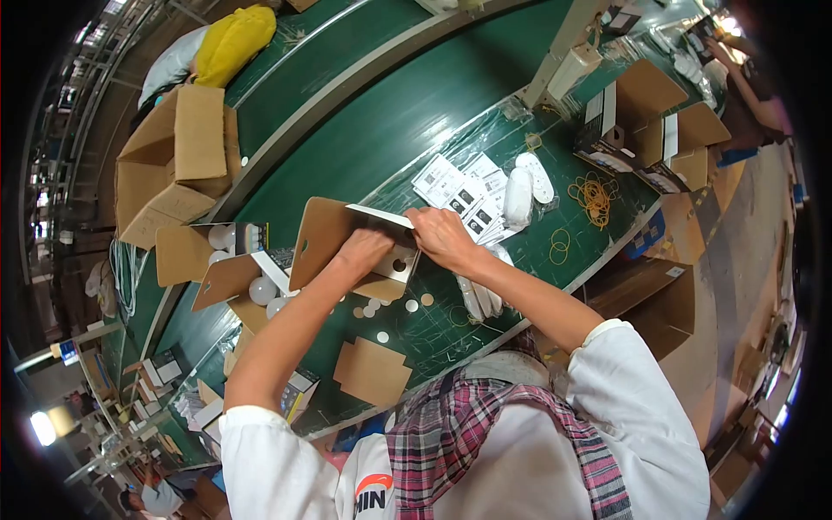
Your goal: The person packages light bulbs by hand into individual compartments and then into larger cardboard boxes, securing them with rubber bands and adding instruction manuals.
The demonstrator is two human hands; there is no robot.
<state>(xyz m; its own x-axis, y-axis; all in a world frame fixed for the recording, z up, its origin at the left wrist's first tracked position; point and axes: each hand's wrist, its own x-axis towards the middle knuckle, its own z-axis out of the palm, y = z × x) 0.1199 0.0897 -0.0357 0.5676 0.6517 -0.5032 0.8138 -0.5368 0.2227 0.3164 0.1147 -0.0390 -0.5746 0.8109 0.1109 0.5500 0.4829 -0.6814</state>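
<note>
In front of me an open cardboard box (319, 238), brown inside with a white outer edge, stands tilted on the green work surface. My right hand (440, 236) grips the box's upper right edge with its fingers closed over the wall. Inside the box reaches my left hand (367, 249); its fingertips are hidden there. A panel with round holes (399, 264) shows beside that hand. Round white and brown discs (412, 305) lie loose just below the box. A flat brown cardboard sheet (373, 371) rests nearer to me.
Printed sheets (468, 198), white oval parts (518, 199) and yellow rubber bands (594, 199) lie to the right. White gloves (482, 299) sit near the front edge. Boxes with white bulbs (263, 290) stand left, and other open boxes (637, 130) stand at right. Another person's arm (754, 100) shows at the far right.
</note>
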